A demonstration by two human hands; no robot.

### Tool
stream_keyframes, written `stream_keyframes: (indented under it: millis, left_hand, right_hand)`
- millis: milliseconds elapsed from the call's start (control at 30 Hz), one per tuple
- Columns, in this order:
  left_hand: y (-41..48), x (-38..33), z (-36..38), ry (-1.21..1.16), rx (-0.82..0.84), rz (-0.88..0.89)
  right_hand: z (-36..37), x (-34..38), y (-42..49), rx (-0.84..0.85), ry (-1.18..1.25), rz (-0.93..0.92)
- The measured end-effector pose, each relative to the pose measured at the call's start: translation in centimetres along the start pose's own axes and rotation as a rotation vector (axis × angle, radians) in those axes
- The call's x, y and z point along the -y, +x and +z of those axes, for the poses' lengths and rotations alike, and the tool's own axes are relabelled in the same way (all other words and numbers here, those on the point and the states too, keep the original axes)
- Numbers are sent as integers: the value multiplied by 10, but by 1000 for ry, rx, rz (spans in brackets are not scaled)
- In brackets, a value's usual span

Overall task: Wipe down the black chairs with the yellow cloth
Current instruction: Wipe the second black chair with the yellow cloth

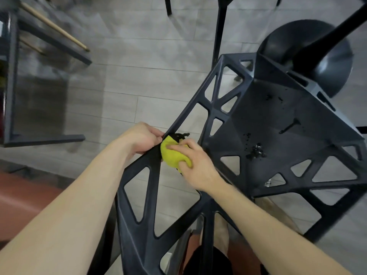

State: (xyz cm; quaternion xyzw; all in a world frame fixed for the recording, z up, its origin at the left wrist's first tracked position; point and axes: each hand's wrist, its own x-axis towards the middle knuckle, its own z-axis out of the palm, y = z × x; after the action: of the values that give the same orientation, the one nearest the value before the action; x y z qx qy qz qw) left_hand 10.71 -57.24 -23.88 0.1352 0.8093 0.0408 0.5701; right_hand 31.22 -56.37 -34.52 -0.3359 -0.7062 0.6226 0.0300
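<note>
At the backrest corner: one yellow cloth [172, 155], bunched against the frame.
Chairs: two black, latticed chair [268, 120] near, round-seated chair [325, 62] behind.
Right hand [196, 163]: curled over cloth, pressing.
Left hand [142, 136]: pinching the rim.

Both arms bare, both in shot. Left forearm [79, 195] comes in from 8 o'clock, right forearm [268, 221] from 4 o'clock, converging just below centre. Left hand [142, 138] back up, fingers [156, 133] curled over the top edge of the black chair [153, 185], thumb side toward 3 o'clock. Right hand [195, 165] sits at 4 o'clock of the left, nearly touching it, palm down, wrist straight. I read its fingers [174, 146] as wrapped over the bunched yellow cloth [171, 157], pointing to 10 o'clock.
</note>
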Motion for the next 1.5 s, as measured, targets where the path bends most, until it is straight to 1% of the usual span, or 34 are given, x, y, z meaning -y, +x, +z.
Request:
stream_keyframes:
  millis: [33,67,100,200,233,267,333,367,400,467,500,533,633,667,700,767,800,867,900,933,967,1000,1067,1100,1133,1167,1200,1267,1300,1333,1367,1433,1467,1500]
  left_hand:
    - [0,0,0,12,-3,1]
    - [0,1,1,11,4,-5]
    - [-1,0,1,40,0,-2]
    - [-2,-7,2,238,-41,65]
    - [-2,-8,3,281,-47,77]
    - [-3,-10,4,300,-50,89]
    - [0,-9,7,361,-74,119]
    - [1,-9,6,392,-85,127]
    - [1,-10,6,426,-93,135]
    - [-1,-11,9,466,-105,158]
    - [-2,-10,11,472,-122,159]
    - [-2,-9,12,477,-140,161]
    - [-1,-8,11,476,-156,173]
    - [-1,-7,11,473,-151,168]
    - [-1,-7,10,466,-149,164]
    - [1,-6,7,426,-139,160]
    - [1,-5,6,409,-134,157]
    - [-1,-5,6,403,-143,148]
    - [-1,-5,6,401,-144,141]
    - [-2,-4,7,386,-134,145]
    - [-2,-3,7,368,-124,155]
    - [-3,-2,7,356,-120,160]
    - [-2,-1,7,340,-127,159]
    - [-1,-2,6,319,-130,153]
    - [-1,-2,6,302,-125,145]
    - [0,-1,7,300,-118,140]
    - [0,-2,7,309,-119,139]
    - [1,1,5,332,-122,143]
    - [2,3,5,329,-113,150]
    - [2,5,7,314,-109,159]
    - [3,7,8,291,-108,162]
    - [6,10,8,263,-115,153]
    - [7,11,7,258,-128,150]
    - [9,12,7,260,-133,146]
  right_hand:
    - [8,-5,-2,-6,38,7]
    - [8,-15,-4,-17,15,55]
    - [0,-29,-4,-14,-46,120]
    - [-34,-62,7,84,-300,381]
    - [-36,-65,12,86,-322,426]
    - [-32,-61,16,65,-262,419]
    - [-12,-42,8,-3,-38,325]
    - [-4,-40,0,-14,29,277]
    - [-5,-41,-4,0,37,277]
    - [-24,-47,3,-13,-32,401]
    - [-33,-46,10,-68,-70,445]
    - [-44,-39,20,-177,-72,425]
    - [-80,6,68,-633,112,261]
    - [-87,18,84,-734,125,200]
    - [-90,26,97,-781,132,170]
    - [-78,43,106,-786,178,175]
    - [-57,48,98,-743,180,121]
    - [-1,57,55,-572,158,-53]
    - [14,59,33,-477,158,-122]
    - [13,53,25,-440,161,-187]
    - [0,47,33,-454,166,-211]
    - [-19,40,53,-518,146,-170]
    - [-66,29,100,-704,134,40]
    - [-81,29,116,-761,163,123]
    - [-79,30,118,-795,185,157]
    - [-64,34,108,-790,212,153]
    - [-37,39,88,-737,237,106]
    - [21,50,33,-575,281,23]
    - [29,48,20,-550,291,-31]
    - [20,43,27,-561,322,-56]
    - [0,34,50,-600,320,-17]
    - [-55,20,98,-736,291,179]
    - [-70,18,114,-779,285,242]
    - [-67,21,115,-798,265,281]
